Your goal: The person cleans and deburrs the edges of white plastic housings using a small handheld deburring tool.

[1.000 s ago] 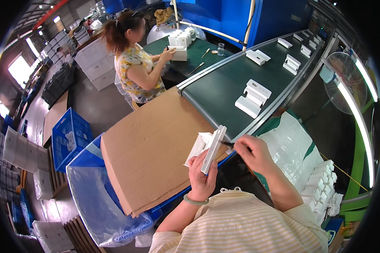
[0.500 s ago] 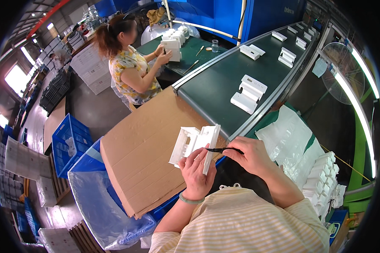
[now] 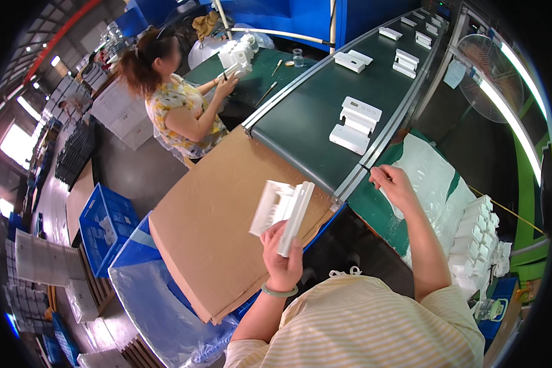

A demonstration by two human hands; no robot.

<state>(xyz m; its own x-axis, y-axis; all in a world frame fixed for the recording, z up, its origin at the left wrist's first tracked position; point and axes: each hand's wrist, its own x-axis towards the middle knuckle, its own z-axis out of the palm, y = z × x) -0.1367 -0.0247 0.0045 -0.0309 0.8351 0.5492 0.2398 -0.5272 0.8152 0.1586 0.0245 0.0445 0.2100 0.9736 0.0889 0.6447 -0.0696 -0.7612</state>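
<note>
My left hand (image 3: 280,260) grips a white plastic housing (image 3: 282,208) by its lower end. The part is held tilted above a brown cardboard sheet (image 3: 214,214), its open frame side to the left and a long flat edge to the right. My right hand (image 3: 392,185) is closed around a slim black knife-like tool (image 3: 366,167), most of it hidden in the fingers. That hand hovers beside the metal side rail of the conveyor belt (image 3: 300,144), apart from the housing. On the belt, the nearest other white housing (image 3: 356,124) lies beyond my right hand.
Several more white housings (image 3: 405,63) lie farther up the belt. A co-worker (image 3: 181,110) handles a white part (image 3: 236,55) at a green table on the left. Stacked white parts (image 3: 475,245) stand at right by a plastic sheet (image 3: 432,178). A blue crate (image 3: 107,227) sits at left.
My right hand has pulled the black tool away from the housing, moving right and up toward the belt rail. The left hand still holds the housing, turned slightly. The view has shifted a little.
</note>
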